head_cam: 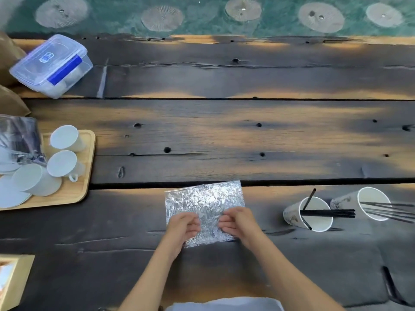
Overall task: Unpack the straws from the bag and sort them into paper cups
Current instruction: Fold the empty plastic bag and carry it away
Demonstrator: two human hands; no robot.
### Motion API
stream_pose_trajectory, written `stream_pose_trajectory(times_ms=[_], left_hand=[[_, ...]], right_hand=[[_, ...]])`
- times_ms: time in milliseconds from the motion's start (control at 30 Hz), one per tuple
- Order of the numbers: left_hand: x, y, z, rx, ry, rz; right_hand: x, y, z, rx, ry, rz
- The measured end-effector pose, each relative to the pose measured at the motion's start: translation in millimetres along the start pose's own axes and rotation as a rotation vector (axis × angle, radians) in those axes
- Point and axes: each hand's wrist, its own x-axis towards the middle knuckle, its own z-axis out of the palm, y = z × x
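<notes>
At lower centre, my left hand point(183, 225) and right hand point(237, 222) pinched the crinkled, silvery, rectangular bag point(203, 203) flat on the dark scorched wooden table point(224, 135).

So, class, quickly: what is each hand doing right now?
Left hand: fingers curled, pinching the near edge of the crinkled clear bag on the table.
Right hand: fingers curled, gripping the same edge of the bag.

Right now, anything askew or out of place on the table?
Yes. One black straw lies loose near the table's front right edge, outside both paper cups. The cups themselves appear tipped, straws poking out sideways. The crinkled bag under both hands looks flattened.
</notes>
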Motion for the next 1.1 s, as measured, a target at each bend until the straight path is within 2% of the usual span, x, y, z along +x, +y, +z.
stream_pose_trajectory(times_ms=[67, 133, 267, 333, 400, 467, 567, 633, 700, 800, 867, 933, 1000, 1100], left_hand=[[5.9, 12.3, 10.8, -0.060, -0.055, -0.001], [14.5, 17.3, 9.8, -0.030, -0.019, -0.025], [22.4, 17.1, -23.2, 0.011, 0.137, -0.046], [23.4, 15.8, -35.1, 0.000, 0.153, -0.066], [22.7, 14.8, -30.0, -0.017, 0.142, -0.076], [20.1, 13.5, -12.5, 0.004, 0.129, -0.090], [11.6, 3.2, 13.1, 0.008, 0.166, -0.103], [1.8, -3.6, 19.3, -0.022, 0.199, -0.107], [-5.9, -7.8, 18.4, -0.048, 0.237, -0.115], [-9.1, -8.0, 19.7, 0.011, 0.255, -0.113], [-5.4, -2.7, 25.9, 0.171, 0.269, -0.039], [0.7, 8.3, 36.8, 0.236, 0.191, 0.079], [8.3, 22.4, 43.2, 0.148, 0.111, 0.123], [25.7, 35.1, 26.3, -0.102, 0.205, 0.016]], right_hand=[[7.7, -4.3, 23.0, 0.007, -0.136, 0.049], [17.0, -3.3, 28.7, -0.017, -0.149, 0.103], [28.4, -8.3, -11.4, 0.068, 0.076, 0.141], [32.7, -12.1, -29.6, 0.108, 0.253, 0.136], [36.5, -17.9, -27.6, 0.124, 0.318, 0.084], [35.5, -29.9, -2.8, 0.143, 0.203, 0.024], [40.8, -39.1, 39.2, 0.209, -0.083, 0.042], [49.5, -37.9, 52.0, 0.194, -0.142, 0.080], [54.6, -38.1, 43.5, 0.200, -0.075, 0.079], [67.3, -36.2, 6.0, 0.271, 0.149, 0.017], [68.9, -35.9, -7.5, 0.300, 0.179, 0.000], [66.7, -35.7, -7.9, 0.314, 0.170, -0.003], [64.3, -36.8, -7.2, 0.321, 0.152, -0.004], [63.4, -41.1, -14.6, 0.309, 0.103, 0.013]])
